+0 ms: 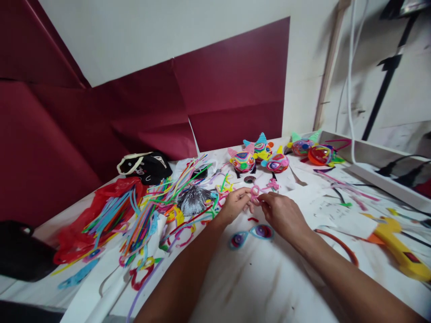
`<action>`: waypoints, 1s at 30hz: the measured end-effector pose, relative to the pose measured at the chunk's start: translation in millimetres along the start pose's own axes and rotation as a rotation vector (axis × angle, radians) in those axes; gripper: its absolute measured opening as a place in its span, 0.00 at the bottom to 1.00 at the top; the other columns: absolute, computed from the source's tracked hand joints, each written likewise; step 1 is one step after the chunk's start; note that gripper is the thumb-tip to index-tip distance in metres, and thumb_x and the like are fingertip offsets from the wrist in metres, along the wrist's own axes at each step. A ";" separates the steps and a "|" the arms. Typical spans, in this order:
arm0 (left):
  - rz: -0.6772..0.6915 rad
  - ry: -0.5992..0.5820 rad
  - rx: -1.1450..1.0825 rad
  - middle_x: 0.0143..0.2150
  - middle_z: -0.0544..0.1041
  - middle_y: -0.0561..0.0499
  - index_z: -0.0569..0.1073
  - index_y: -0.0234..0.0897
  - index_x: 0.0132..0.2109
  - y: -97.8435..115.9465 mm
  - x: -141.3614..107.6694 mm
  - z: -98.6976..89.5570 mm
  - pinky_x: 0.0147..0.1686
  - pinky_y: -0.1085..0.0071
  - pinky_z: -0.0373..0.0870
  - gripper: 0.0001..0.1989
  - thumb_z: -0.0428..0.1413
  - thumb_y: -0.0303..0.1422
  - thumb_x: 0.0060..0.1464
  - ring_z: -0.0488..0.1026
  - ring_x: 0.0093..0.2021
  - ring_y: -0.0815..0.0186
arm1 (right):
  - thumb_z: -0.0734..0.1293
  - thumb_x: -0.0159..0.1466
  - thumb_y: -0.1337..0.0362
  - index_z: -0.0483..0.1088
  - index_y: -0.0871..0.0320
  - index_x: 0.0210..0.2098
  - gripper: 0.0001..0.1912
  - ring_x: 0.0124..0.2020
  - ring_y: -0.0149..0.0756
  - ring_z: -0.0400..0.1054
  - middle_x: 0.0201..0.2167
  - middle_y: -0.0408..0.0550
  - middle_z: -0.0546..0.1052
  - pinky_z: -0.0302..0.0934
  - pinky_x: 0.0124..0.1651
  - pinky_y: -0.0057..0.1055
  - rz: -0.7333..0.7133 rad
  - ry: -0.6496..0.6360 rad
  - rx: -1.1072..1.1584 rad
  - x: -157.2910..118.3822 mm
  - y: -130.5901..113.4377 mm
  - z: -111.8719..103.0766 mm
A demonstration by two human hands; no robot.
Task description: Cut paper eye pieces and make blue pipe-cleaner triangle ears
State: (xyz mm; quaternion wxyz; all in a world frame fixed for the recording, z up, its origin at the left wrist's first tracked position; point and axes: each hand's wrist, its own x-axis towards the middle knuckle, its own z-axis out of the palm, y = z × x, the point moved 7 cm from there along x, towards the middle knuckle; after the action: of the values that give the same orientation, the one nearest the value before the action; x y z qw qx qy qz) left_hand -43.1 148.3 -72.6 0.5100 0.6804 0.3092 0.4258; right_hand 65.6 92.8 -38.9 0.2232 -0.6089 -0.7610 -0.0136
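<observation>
Over the middle of the white table, my left hand (236,204) and my right hand (282,214) meet, both closed on a pink pipe cleaner (255,191) bent into small loops. The fingertips cover part of it. Just below my hands lies a pair of blue-rimmed pipe cleaner eyes (263,231) with dark red and purple centres. A short red piece (253,219) rests between the eyes and my fingers. Beyond the fingers sit another curled pink piece (273,184) and a dark roll of tape (249,179).
Loose pipe cleaners (141,224) and a red plastic bag (101,202) spread over the left side. Several colourful animal masks (243,160) stand at the back. At right are a yellow glue gun (397,246), a white power strip (387,179) with cables, and paper sheets (350,215).
</observation>
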 end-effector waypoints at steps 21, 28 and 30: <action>-0.042 -0.066 0.096 0.19 0.66 0.58 0.69 0.33 0.41 6.9 -5.3 3.9 0.18 0.78 0.53 0.10 0.51 0.32 0.53 0.57 0.16 0.77 | 0.58 0.65 0.67 0.73 0.55 0.38 0.12 0.34 0.35 0.71 0.33 0.48 0.76 0.51 0.29 0.28 -0.003 -0.043 -0.045 2.3 6.8 9.2; -0.098 -0.043 -0.005 0.17 0.62 0.60 0.69 0.33 0.40 1.9 -5.9 2.6 0.18 0.79 0.49 0.09 0.51 0.30 0.49 0.54 0.16 0.77 | 0.58 0.62 0.74 0.73 0.57 0.36 0.13 0.31 0.37 0.70 0.30 0.48 0.74 0.48 0.30 0.30 -0.082 -0.019 -0.197 1.2 -0.9 3.3; -0.133 -0.033 -0.054 0.17 0.61 0.60 0.68 0.33 0.39 -0.4 -5.9 3.1 0.18 0.78 0.47 0.09 0.52 0.29 0.48 0.53 0.16 0.77 | 0.59 0.60 0.75 0.73 0.57 0.39 0.14 0.33 0.38 0.69 0.30 0.49 0.74 0.48 0.32 0.31 -0.101 -0.016 -0.233 0.8 -3.0 0.9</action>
State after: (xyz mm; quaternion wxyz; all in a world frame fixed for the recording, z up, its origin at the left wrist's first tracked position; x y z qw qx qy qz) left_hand -42.9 142.0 -74.9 0.5603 0.6514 0.3336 0.3878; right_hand 62.3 93.0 -38.7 0.1436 -0.5919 -0.7857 -0.1083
